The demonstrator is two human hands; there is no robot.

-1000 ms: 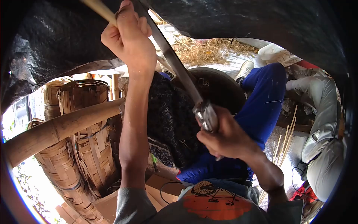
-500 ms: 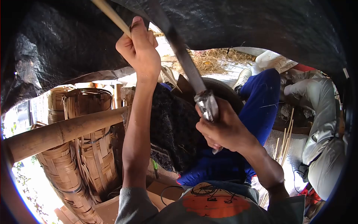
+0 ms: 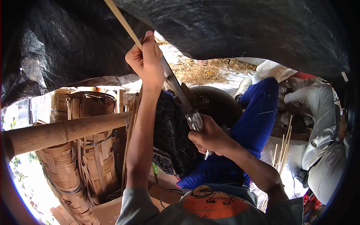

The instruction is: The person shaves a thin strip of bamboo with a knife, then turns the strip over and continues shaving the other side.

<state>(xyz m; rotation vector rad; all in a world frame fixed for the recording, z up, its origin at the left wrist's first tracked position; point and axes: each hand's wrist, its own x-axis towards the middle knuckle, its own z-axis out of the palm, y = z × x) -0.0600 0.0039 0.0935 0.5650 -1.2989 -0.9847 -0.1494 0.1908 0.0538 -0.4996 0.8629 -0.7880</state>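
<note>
My left hand (image 3: 148,65) is closed around a pale bamboo stick (image 3: 125,26), with the thumb stretched along it. The stick slants up and left past the top edge of the view. In my right hand (image 3: 210,137) is the silvery handle of a long knife (image 3: 176,88). Its straight blade points up and left, and its far end passes behind my left wrist. Below the blade, a dark patterned cloth (image 3: 170,131) lies over my lap, next to my blue trouser leg (image 3: 258,112).
Black plastic sheeting (image 3: 240,26) hangs low overhead. A thick bamboo pole (image 3: 67,131) crosses at left before tall woven bamboo baskets (image 3: 99,161). Another person's pale-trousered legs (image 3: 318,127) are at right, near thin bamboo sticks (image 3: 284,148). Straw (image 3: 202,69) lies ahead.
The knife and my right hand have shifted left and down, bringing the blade against or behind my left wrist in view. My left hand has moved slightly right and down with the stick.
</note>
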